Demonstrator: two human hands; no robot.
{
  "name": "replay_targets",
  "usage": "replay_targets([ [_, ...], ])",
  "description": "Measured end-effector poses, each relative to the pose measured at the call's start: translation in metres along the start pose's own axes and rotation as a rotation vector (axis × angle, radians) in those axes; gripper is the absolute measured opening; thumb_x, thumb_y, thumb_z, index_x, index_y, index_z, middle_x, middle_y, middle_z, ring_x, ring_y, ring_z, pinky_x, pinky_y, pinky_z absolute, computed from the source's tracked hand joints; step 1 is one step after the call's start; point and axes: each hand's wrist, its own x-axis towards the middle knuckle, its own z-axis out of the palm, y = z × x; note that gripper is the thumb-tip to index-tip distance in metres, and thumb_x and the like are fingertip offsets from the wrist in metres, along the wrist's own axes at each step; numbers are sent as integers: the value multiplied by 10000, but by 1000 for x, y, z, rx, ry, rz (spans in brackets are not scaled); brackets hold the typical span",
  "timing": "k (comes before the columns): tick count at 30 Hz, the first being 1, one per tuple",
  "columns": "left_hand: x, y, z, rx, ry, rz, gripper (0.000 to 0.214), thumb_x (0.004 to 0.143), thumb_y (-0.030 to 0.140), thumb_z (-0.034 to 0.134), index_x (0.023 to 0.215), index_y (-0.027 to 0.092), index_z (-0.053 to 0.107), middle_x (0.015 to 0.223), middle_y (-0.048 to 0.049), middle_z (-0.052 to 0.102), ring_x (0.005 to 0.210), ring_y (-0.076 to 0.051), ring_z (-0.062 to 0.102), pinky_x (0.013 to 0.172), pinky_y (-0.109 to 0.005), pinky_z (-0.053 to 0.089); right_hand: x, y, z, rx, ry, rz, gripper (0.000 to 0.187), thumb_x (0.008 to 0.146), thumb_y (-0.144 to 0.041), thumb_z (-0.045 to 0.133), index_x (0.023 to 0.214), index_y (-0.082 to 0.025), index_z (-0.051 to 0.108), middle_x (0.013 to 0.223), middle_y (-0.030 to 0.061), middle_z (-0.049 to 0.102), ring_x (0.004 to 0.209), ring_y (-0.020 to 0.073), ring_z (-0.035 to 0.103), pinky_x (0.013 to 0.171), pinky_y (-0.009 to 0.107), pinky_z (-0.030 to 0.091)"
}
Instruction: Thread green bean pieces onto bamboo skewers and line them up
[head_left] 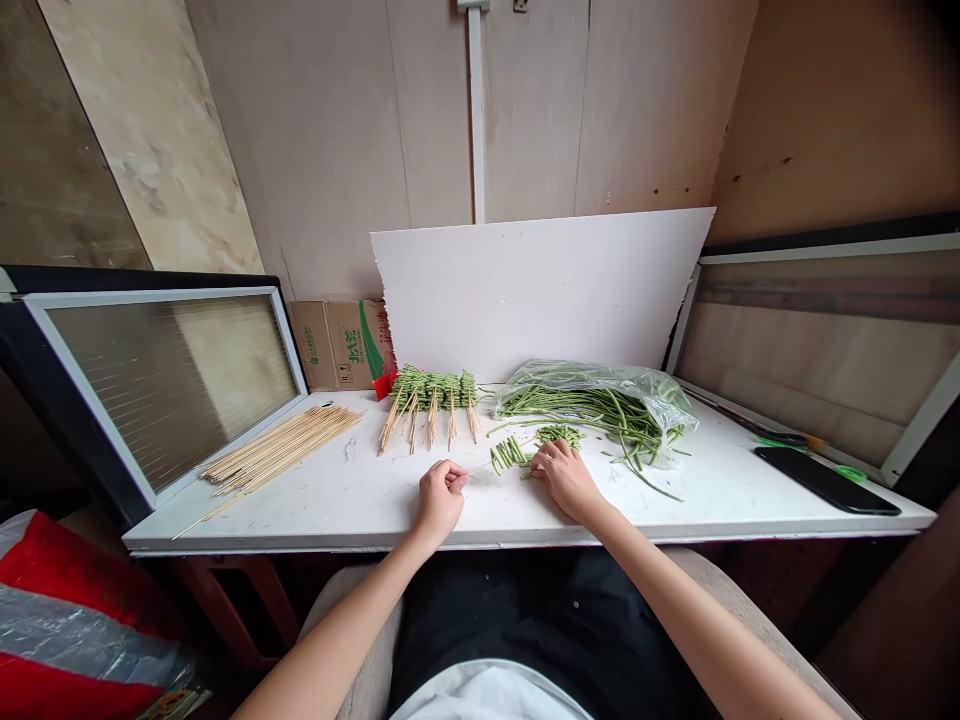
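My left hand (441, 497) is closed in a pinch on the blunt end of a thin bamboo skewer (480, 467), which points to the right. Several short green bean pieces (510, 454) are threaded side by side along it. At the skewer's far end, my right hand (568, 480) is bent with its fingertips together, a bit of green bean showing at them; the fingers partly hide it. Just behind that hand lies a small pile of cut bean pieces (559, 435). Finished bean skewers (435, 390) are stacked further back, their sticks pointing toward me.
Bare bamboo skewers (281, 450) are spread at the left of the white table (315, 520). A clear plastic bag (585, 374) of long green beans (600, 405) lies back right. A black phone (823, 480) rests near the right edge. A white board (540, 290) and cardboard box (341, 343) stand behind.
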Motion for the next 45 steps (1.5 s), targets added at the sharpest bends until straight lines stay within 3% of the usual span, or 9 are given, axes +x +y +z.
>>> replay_targets([
  [5,0,1,0,1,3,3,112,848,94,630,796,181,680,809,-46,713,724,-173,656,660,-274,506,0,7,2,163,56,6,223,979,-164,520,916,-210,729,986,135,730,1048,337,562,845,430,434],
  [9,0,3,0,3,2,-3,117,843,85,628,798,180,680,807,-46,711,729,-174,660,663,-277,513,4,17,10,599,154,224,183,964,-346,591,942,-217,718,945,111,756,950,305,621,817,413,467],
  [13,-1,5,-1,9,-3,2,123,845,83,624,793,179,680,817,-47,711,725,-171,659,659,-273,513,6,21,16,1080,164,443,459,848,-620,710,1030,-200,739,982,111,770,837,255,654,730,355,473],
  [16,-2,5,-2,19,-13,11,122,852,89,620,802,180,684,830,-49,710,734,-170,663,669,-273,517,6,21,16,1232,149,487,572,781,-732,731,962,-189,753,977,106,762,792,218,623,664,312,449],
  [25,-3,2,-1,35,-22,37,112,874,123,619,812,182,692,842,-55,712,743,-176,670,678,-283,526,6,21,13,1343,181,515,626,715,-799,750,906,-203,733,830,65,699,745,197,582,610,289,441],
  [33,-3,0,1,46,-25,37,114,868,105,626,817,180,695,851,-56,713,741,-175,664,682,-285,521,5,20,10,1331,138,487,638,747,-830,691,899,-210,689,887,59,700,737,175,555,608,266,428],
  [45,-4,3,0,46,-31,40,110,874,121,621,810,180,690,837,-56,706,743,-177,662,680,-283,523,5,21,12,1413,136,498,560,760,-755,751,879,-211,700,906,49,677,709,152,498,611,258,405],
])
